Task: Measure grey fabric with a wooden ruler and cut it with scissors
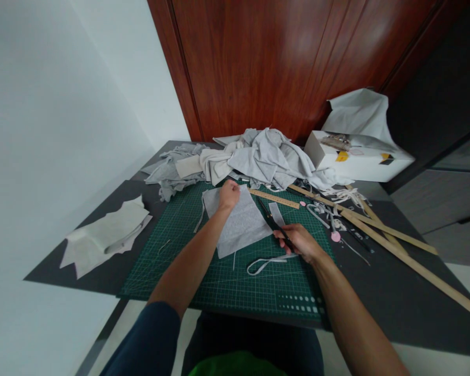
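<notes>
The left arm reaches forward and inward across the worktop point(407, 308), and the left hand point(229, 195) is bent at the wrist over the upper edge of a grey cloth point(243, 224). Its fingers are drawn together there, pinching the cloth. The right arm comes in from the lower right, and the right hand point(297, 242) has its fingers wrapped around the handles of black scissors point(273, 222), whose blades point up and left along the cloth's right edge. How far the blades are parted is too small to tell.

The cloth lies on a green cutting mat point(258, 300). Just beside the scissors are a small grey strip point(276, 213) and a short wooden ruler point(274, 198); a pale cord point(278, 259) loops below the right hand. Behind, a heap of fabric point(268, 154) and a white box point(360, 166) close off the back. Long wooden sticks point(415, 265) cross the right side, and folded pale fabric point(109, 232) lies at far left.
</notes>
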Demonstrator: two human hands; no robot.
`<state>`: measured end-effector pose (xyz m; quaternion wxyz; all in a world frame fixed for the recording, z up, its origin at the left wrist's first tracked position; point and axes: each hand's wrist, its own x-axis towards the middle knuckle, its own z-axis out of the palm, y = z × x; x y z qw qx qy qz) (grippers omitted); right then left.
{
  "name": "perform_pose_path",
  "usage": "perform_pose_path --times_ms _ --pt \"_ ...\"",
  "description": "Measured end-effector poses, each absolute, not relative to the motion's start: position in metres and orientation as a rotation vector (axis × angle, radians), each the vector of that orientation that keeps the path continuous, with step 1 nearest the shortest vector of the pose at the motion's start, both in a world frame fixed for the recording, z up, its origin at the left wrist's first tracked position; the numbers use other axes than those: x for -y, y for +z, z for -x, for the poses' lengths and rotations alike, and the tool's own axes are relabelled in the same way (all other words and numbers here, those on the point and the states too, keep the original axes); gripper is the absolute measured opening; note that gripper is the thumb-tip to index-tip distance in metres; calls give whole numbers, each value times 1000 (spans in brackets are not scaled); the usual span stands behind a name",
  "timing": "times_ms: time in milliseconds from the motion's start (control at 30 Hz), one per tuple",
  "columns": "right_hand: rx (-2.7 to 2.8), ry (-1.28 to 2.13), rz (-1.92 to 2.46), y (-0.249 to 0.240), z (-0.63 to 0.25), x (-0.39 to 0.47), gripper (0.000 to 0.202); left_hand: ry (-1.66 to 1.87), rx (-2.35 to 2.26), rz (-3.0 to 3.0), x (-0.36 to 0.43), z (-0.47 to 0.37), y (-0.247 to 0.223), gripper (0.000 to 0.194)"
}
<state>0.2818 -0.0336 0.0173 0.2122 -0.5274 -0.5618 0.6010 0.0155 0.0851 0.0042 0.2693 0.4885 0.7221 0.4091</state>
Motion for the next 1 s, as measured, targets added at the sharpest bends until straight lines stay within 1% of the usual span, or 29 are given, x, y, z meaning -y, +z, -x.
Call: perform_pose_path --times_ms 133,200,233,367,433,600,767,833,933,1000 --pt "1542 1675 1471 18 -281 33 36 1126 -1915 -1437 -80 -16 6 65" --pt "1513 1684 1472 18 -280 33 36 1067 -1919 -1601 -68 -21 6 72" --pt "1493 1690 1468 18 -279 33 36 1009 -1927 -1712 -59 -25 6 71" --pt "1455 1703 1425 16 -280 33 36 734 -1844 -2207 -14 -46 0 43" --pt "1440 1712 1392 15 -284 32 38 620 -1793 -2362 6 -54 -5 35" --pt "1346 1760 1397 19 -292 29 40 428 -1761 -2523 25 -43 -9 46" --pt "1332 1783 1383 29 -290 38 41 379 -1705 -2573 16 -21 -1 46" --pt "1340 1848 1372 30 -289 44 41 418 -1719 -2578 16 -24 4 42" --pt "1322 1911 1376 28 -290 53 44 493 -1694 -2569 22 -38 9 26" --pt "1297 1930 1376 25 -292 58 47 473 -1608 -2578 26 -48 10 17"
